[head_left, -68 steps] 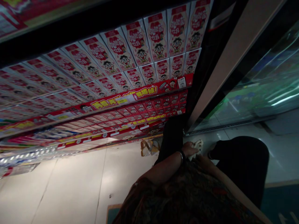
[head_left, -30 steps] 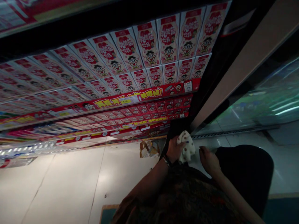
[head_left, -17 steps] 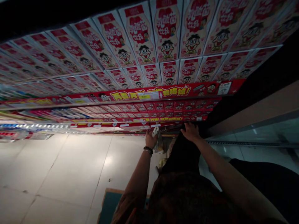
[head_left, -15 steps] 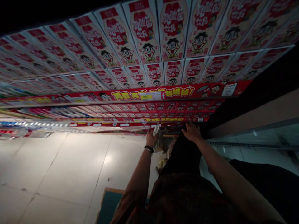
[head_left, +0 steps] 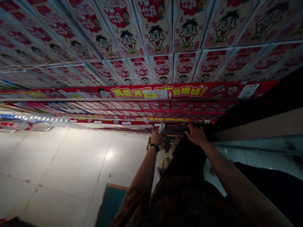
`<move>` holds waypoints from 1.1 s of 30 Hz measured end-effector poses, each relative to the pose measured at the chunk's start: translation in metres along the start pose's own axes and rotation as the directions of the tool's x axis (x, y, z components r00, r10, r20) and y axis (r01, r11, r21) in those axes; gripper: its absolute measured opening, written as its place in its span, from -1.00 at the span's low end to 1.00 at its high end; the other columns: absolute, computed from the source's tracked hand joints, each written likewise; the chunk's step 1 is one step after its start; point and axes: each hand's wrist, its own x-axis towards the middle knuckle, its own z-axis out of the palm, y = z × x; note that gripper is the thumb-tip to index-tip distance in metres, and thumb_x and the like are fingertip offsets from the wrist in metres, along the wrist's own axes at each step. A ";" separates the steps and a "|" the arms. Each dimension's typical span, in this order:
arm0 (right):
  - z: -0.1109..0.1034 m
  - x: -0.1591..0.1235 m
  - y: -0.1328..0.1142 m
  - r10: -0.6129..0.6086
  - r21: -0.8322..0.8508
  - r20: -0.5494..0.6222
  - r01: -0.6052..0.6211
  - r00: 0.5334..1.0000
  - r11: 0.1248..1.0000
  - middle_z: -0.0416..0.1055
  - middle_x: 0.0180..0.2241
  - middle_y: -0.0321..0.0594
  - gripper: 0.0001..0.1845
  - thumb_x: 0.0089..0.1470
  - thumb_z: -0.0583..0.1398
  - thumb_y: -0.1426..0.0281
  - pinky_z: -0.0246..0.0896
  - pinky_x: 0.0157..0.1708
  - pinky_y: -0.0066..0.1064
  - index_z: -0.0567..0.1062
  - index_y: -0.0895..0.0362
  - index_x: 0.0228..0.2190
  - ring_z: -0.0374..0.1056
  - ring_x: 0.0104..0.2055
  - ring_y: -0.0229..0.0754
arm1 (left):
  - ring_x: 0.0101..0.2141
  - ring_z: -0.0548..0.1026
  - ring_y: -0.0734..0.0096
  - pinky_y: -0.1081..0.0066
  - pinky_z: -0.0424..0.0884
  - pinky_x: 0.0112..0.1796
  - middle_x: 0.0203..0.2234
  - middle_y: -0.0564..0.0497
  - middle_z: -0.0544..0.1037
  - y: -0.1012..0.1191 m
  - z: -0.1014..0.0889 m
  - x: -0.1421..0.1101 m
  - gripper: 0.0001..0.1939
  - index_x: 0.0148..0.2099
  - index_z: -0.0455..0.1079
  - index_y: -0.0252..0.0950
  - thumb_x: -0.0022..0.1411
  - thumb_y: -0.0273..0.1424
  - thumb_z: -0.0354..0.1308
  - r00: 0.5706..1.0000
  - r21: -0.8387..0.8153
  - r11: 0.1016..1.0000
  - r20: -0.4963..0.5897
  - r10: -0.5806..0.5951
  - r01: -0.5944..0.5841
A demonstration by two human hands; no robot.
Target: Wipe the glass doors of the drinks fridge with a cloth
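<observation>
While pale floor tiles [head_left: 71, 157] fill the lower left, the left hand [head_left: 156, 137] is up near the bottom shelf front [head_left: 107, 122], fingers clamped on a spotted white cloth [head_left: 161, 128]. Next over, the right hand [head_left: 196, 135] sits by the dark trouser leg [head_left: 189, 156], and honestly can't tell if its fingers are apart or together.

The upper drink cartons [head_left: 157, 36] are cut off by the top edge, the green mat [head_left: 113, 201] by the bottom. The left hand [head_left: 156, 136] partly hides the spotted cloth [head_left: 161, 128]; darkness obscures fingertips of the right hand [head_left: 196, 135].
</observation>
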 end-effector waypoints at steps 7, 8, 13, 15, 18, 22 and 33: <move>0.000 -0.007 -0.002 0.003 -0.033 -0.020 -0.004 1.000 0.999 0.56 0.12 0.14 -0.51 0.43 0.09 0.19 -0.17 0.48 0.17 0.33 0.25 0.21 0.45 0.23 0.19 | 0.20 0.50 0.10 -0.06 0.46 0.31 0.09 -0.17 0.56 0.002 0.002 0.011 -0.66 0.09 0.52 -0.36 0.44 -0.23 0.33 1.000 0.007 1.000 -0.015 -0.020 0.020; 0.000 -0.007 -0.003 0.016 -0.035 -0.027 -0.017 0.999 0.999 0.55 0.14 0.17 -0.46 0.43 0.10 0.18 -0.15 0.47 0.18 0.29 0.27 0.25 0.44 0.24 0.21 | 0.19 0.50 0.10 -0.06 0.47 0.31 0.10 -0.17 0.56 0.002 0.003 0.011 -0.65 0.12 0.52 -0.36 0.44 -0.23 0.33 1.000 0.005 1.000 -0.021 -0.019 0.020; -0.002 -0.004 -0.003 -0.005 -0.030 -0.033 0.004 0.999 1.000 0.43 0.29 0.13 -0.50 0.39 0.12 0.21 -0.05 0.45 0.19 0.32 0.20 0.24 0.33 0.35 0.19 | 0.14 0.53 0.13 -0.01 0.51 0.26 0.12 -0.17 0.55 0.000 0.005 0.011 -0.58 0.19 0.49 -0.32 0.45 -0.17 0.31 0.999 -0.018 1.000 -0.042 -0.011 0.010; -0.002 -0.004 -0.003 -0.025 -0.029 -0.029 0.024 0.999 0.999 0.43 0.29 0.10 -0.55 0.40 0.11 0.22 -0.05 0.46 0.19 0.37 0.18 0.20 0.34 0.35 0.16 | 0.12 0.53 0.13 0.01 0.52 0.24 0.12 -0.17 0.55 -0.002 0.004 0.011 -0.58 0.19 0.49 -0.32 0.45 -0.15 0.31 0.999 -0.026 1.000 -0.042 -0.015 0.014; -0.003 -0.005 -0.002 -0.045 -0.028 -0.031 0.044 0.998 0.999 0.40 0.33 0.12 -0.57 0.39 0.11 0.23 -0.08 0.48 0.19 0.39 0.18 0.17 0.35 0.34 0.15 | 0.11 0.54 0.14 0.01 0.51 0.24 0.09 -0.16 0.56 -0.006 0.002 0.014 -0.60 0.17 0.50 -0.32 0.45 -0.18 0.31 0.999 -0.033 0.999 -0.033 -0.018 0.017; -0.003 -0.009 -0.003 -0.071 -0.017 -0.050 0.070 0.996 0.997 0.41 0.33 0.14 -0.57 0.40 0.10 0.23 -0.13 0.50 0.20 0.40 0.19 0.16 0.36 0.34 0.14 | 0.12 0.53 0.13 -0.02 0.50 0.26 0.08 -0.15 0.55 -0.010 0.000 0.019 -0.63 0.14 0.50 -0.34 0.43 -0.22 0.33 0.999 -0.026 0.999 -0.026 -0.022 0.022; 0.003 -0.012 0.000 -0.114 0.035 -0.098 0.118 0.989 0.992 0.40 0.36 0.17 -0.57 0.43 0.10 0.26 -0.26 0.55 0.12 0.42 0.22 0.19 0.36 0.37 0.11 | 0.08 0.54 0.16 0.01 0.49 0.25 0.04 -0.14 0.57 -0.006 -0.003 0.019 -0.68 0.05 0.52 -0.35 0.43 -0.22 0.34 0.997 -0.016 0.997 -0.029 -0.074 0.073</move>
